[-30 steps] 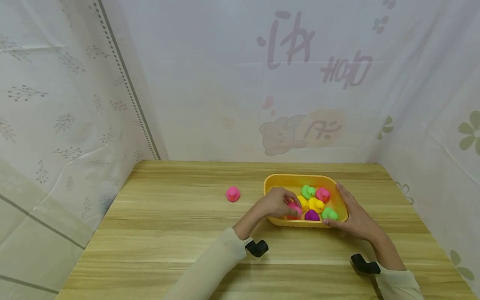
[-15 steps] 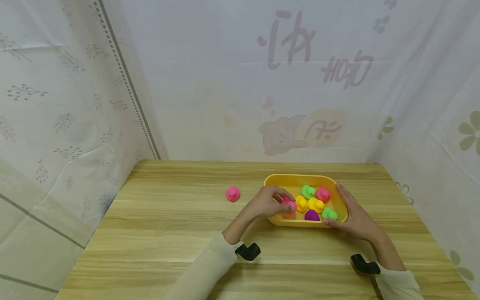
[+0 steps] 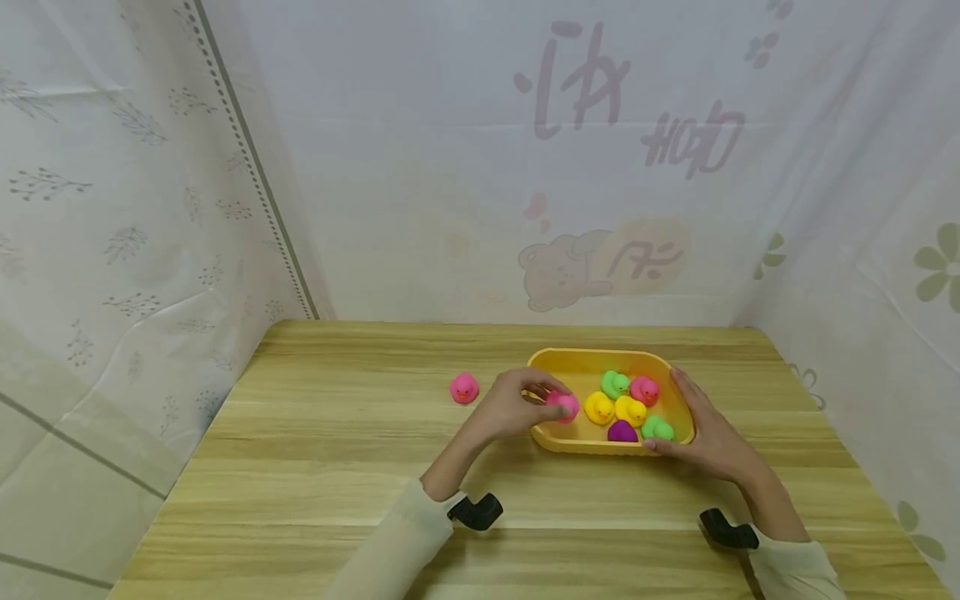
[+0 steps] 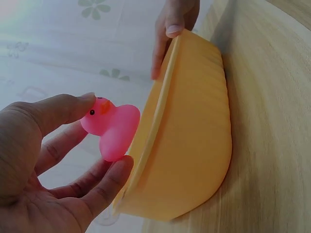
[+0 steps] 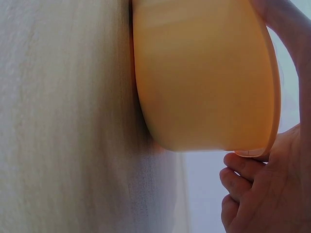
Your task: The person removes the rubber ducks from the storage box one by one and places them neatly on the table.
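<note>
My left hand (image 3: 512, 407) pinches a pink rubber duck (image 4: 116, 133) between thumb and fingertips, over the left end of a yellow plastic basin (image 3: 572, 363). In the left wrist view the duck is up at rim height, its orange beak towards the thumb. My right hand (image 3: 711, 435) grips the basin's right end, thumb at the near rim and fingers along the far side. Inside the basin sit two yellow ducks (image 3: 599, 408), two green ducks (image 3: 615, 385), another pink duck (image 3: 645, 390) and a purple one (image 3: 622, 432), partly hidden by the near wall.
One more pink duck (image 3: 464, 388) stands on the wooden table (image 3: 337, 433), left of the basin. Patterned curtains (image 3: 420, 167) hang behind the table and along both sides. Black wrist mounts (image 3: 476, 512) stick out from both sleeves.
My left hand has lifted the pink duck from beside the yellow ones and moved it left to the basin's left end. My right hand stays on the rim.
</note>
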`<control>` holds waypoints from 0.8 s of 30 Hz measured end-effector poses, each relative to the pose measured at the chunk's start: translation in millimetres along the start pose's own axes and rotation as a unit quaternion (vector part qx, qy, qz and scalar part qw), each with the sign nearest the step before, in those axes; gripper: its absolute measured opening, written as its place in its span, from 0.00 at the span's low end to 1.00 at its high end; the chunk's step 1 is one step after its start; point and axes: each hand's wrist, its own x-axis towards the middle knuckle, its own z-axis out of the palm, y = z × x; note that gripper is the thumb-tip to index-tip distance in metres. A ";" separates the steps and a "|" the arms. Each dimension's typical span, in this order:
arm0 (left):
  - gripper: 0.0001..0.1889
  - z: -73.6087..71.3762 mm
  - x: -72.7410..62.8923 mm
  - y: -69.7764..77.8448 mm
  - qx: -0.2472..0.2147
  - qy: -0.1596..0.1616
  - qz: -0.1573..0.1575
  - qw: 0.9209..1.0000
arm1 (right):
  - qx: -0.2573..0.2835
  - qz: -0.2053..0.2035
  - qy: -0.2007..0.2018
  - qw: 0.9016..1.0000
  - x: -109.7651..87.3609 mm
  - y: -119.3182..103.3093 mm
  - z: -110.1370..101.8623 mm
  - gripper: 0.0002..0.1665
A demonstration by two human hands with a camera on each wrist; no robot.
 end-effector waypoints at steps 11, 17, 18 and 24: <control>0.11 -19.6 -15.2 -7.3 -0.027 0.032 0.005 0.999 | -0.006 0.001 0.000 1.000 1.1 0.8 3.3 0.76; 0.12 -30.1 -20.8 -13.6 -0.033 0.045 0.010 0.998 | -0.004 0.002 0.001 1.000 0.9 0.2 3.7 0.75; 0.12 -31.6 -21.4 -14.5 -0.035 0.047 0.010 0.998 | -0.005 0.002 0.001 1.000 0.8 0.2 3.4 0.75; 0.11 -41.1 -25.1 -20.4 -0.040 0.067 0.006 0.997 | -0.008 0.002 0.001 1.000 0.4 0.4 1.9 0.76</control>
